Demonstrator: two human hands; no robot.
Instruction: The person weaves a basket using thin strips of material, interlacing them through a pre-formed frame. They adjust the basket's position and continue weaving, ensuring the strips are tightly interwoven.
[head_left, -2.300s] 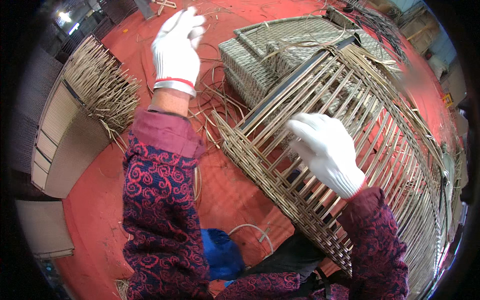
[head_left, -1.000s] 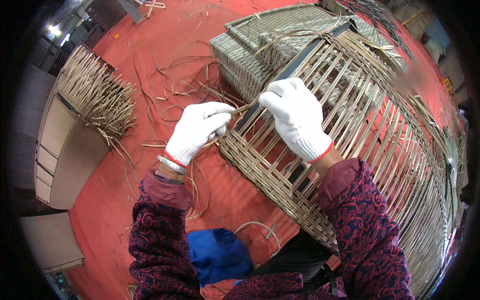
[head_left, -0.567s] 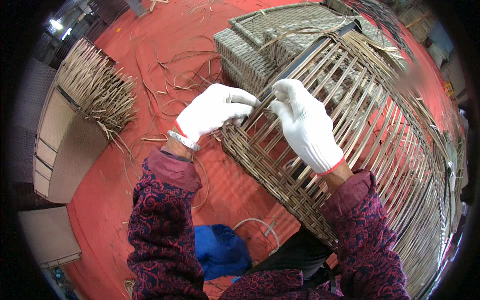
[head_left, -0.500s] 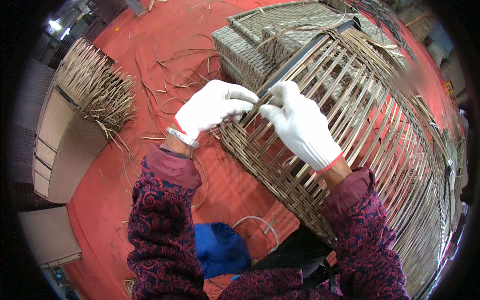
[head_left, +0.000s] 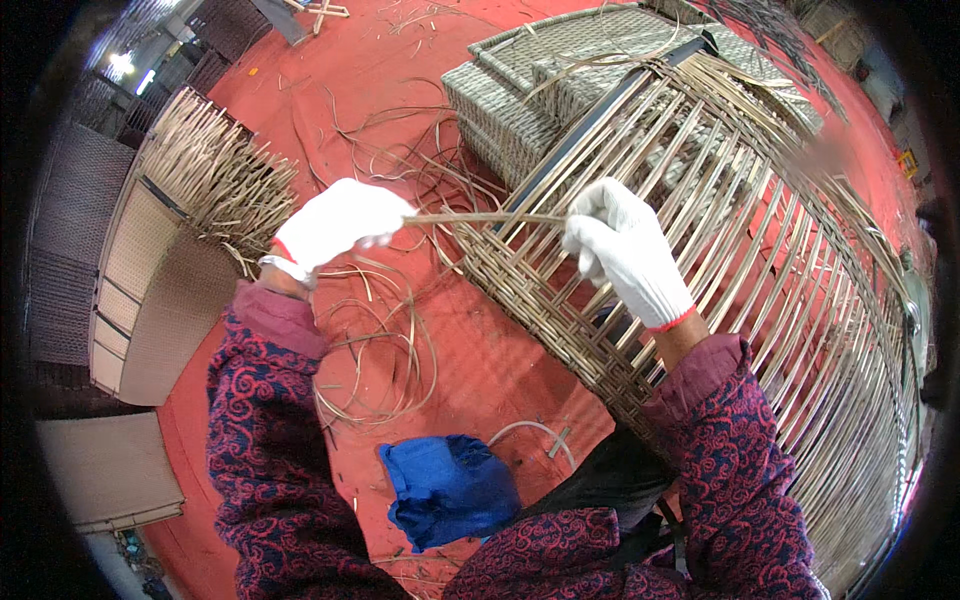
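Observation:
A thin tan weaving strip [head_left: 480, 217] stretches nearly level between my two hands. My left hand [head_left: 345, 225], in a white knitted glove, is closed on the strip's left part, over the red floor. My right hand [head_left: 625, 250], gloved the same way, pinches the strip near the corner of a half-woven wicker frame [head_left: 560, 340]. That frame has a tightly woven band along its near-left edge, a dark bar on its upper-left side and many bare parallel canes across it. Where the strip meets the weave is hidden behind my right fingers.
Finished woven wicker pieces [head_left: 505, 120] lie behind the frame. Loose curled strips [head_left: 390, 345] are strewn over the red floor [head_left: 480, 400]. Left of me stand woven panels [head_left: 180, 300] and a bundle of cut canes [head_left: 215, 175]. A blue cloth [head_left: 450, 490] lies near my legs.
My left hand has moved left, away from the frame's corner, drawing the strip out straight. My right hand has shifted slightly right and down, staying near the corner. The view has turned a little.

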